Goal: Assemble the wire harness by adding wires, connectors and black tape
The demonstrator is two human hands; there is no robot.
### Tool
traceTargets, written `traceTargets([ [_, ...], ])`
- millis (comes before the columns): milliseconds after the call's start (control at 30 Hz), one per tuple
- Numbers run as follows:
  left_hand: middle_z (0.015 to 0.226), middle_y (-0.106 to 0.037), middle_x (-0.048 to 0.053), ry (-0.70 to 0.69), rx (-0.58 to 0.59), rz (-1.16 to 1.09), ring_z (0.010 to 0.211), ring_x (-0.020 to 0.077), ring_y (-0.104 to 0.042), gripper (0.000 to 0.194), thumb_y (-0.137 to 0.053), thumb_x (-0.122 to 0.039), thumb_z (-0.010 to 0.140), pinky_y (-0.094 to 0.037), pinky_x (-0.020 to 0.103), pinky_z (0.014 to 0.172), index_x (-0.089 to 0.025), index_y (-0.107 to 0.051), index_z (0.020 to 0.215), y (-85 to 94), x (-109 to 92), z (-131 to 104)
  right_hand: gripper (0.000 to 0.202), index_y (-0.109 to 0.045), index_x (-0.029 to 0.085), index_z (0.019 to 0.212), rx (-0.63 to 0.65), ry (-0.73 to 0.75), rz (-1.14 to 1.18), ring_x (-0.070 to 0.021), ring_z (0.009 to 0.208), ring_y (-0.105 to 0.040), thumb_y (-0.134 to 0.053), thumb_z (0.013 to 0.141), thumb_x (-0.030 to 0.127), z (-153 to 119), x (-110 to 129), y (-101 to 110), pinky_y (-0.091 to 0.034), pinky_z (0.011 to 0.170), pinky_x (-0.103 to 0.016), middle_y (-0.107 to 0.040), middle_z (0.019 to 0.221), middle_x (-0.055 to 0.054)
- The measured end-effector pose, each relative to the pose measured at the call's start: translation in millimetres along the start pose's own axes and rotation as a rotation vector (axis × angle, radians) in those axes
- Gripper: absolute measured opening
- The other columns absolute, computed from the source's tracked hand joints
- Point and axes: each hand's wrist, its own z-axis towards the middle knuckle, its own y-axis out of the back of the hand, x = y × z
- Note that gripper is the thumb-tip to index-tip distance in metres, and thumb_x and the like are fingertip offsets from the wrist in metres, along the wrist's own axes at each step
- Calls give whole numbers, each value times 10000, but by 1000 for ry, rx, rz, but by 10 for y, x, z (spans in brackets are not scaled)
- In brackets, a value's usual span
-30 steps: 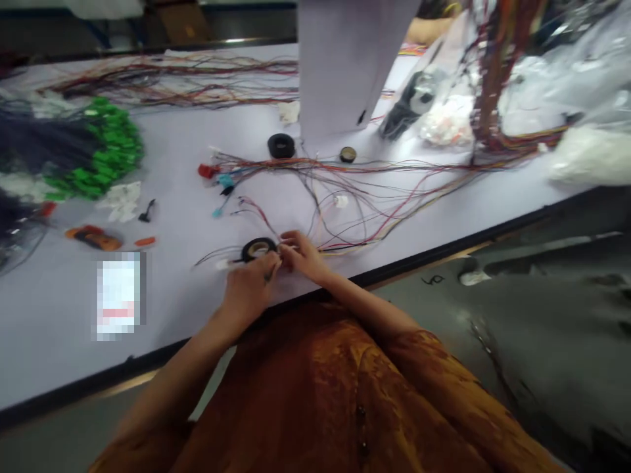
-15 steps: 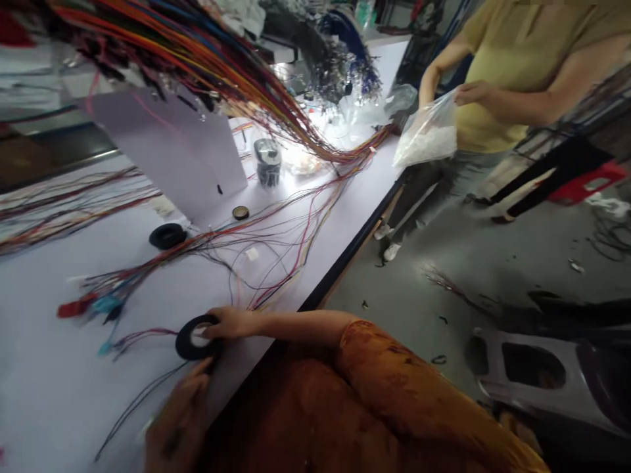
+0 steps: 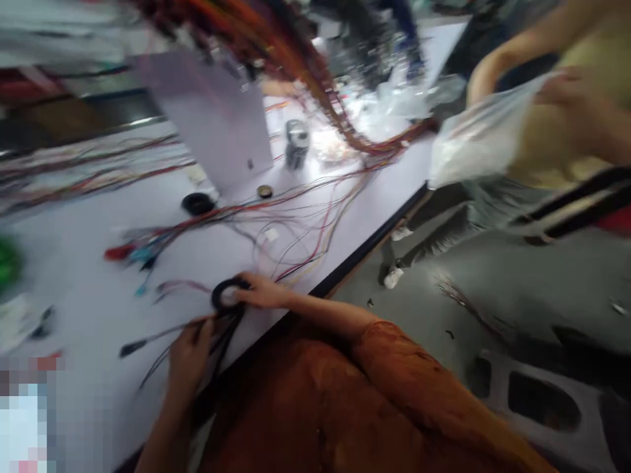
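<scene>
My right hand (image 3: 263, 291) is closed on the rim of a roll of black tape (image 3: 216, 299), held just above the table near its front edge. Below and to the left of the roll, my left hand (image 3: 191, 348) pinches a thin dark cable (image 3: 170, 330). A black connector (image 3: 132, 347) ends this cable on the left. Dark strands hang from beneath the roll towards the table edge. Motion blur and the fingers hide where cable and tape meet. A wire harness (image 3: 221, 213) with red and light blue connectors lies behind my hands.
A second black tape roll (image 3: 198, 203), a small round tin (image 3: 265, 191) and a clear jar (image 3: 297, 141) stand farther back. Bundled wires (image 3: 315, 72) hang overhead. At right, a co-worker holds a plastic bag (image 3: 476, 148). A stool (image 3: 497, 387) is on the floor.
The view has swung left, so the scene sits farther right. The cable with the black connector now shows at my left hand. My right hand keeps the tape roll.
</scene>
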Motion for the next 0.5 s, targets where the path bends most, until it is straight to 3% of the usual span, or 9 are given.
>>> traceTargets([
  [33,933,-779,38,96,-24,-87,926,277,-750,309,-521,-499,922,-622,457,869,-230,-660,984,-13,-72,-2,414,-548,208,1318,24,2,8,-201,1069,-628,-595,954,399,41,-83,-31,-576,882,-371,-634,1213,-64],
  [67,949,-775,23,158,-14,-209,940,272,-743,296,-543,-513,911,-617,455,880,-246,-660,958,-20,-128,14,434,-532,221,1342,-35,17,18,-201,1094,-621,-592,946,389,88,-171,-61,-575,887,-360,-633,1221,-68],
  [167,938,-769,-8,259,-20,-409,833,245,-750,272,-558,-536,910,-631,433,751,-277,-642,916,-13,-156,149,579,-475,209,1418,-187,105,19,-225,1268,-543,-637,883,360,222,-424,-131,-531,998,-384,-564,1372,-116],
  [333,881,-749,27,224,6,-440,511,124,-657,291,-569,-489,938,-469,257,430,-203,-594,887,82,-119,358,621,-473,216,1456,-175,228,-25,-256,1342,-501,-616,869,362,81,-613,-279,-472,1089,-445,-544,1434,-126],
  [433,849,-732,11,121,68,-280,406,65,-575,239,-533,-390,976,-403,213,382,-179,-599,885,166,-257,411,626,-466,192,1457,-119,216,-20,-235,1204,-605,-615,866,335,-127,-635,-508,-519,1021,-402,-589,1373,-137],
  [500,719,-676,-29,58,88,-196,409,63,-571,178,-520,-284,977,-408,201,418,-180,-601,857,191,-375,406,670,-383,205,1509,8,163,46,-175,913,-688,-588,883,325,-206,-645,-650,-587,809,-327,-645,1262,-126],
])
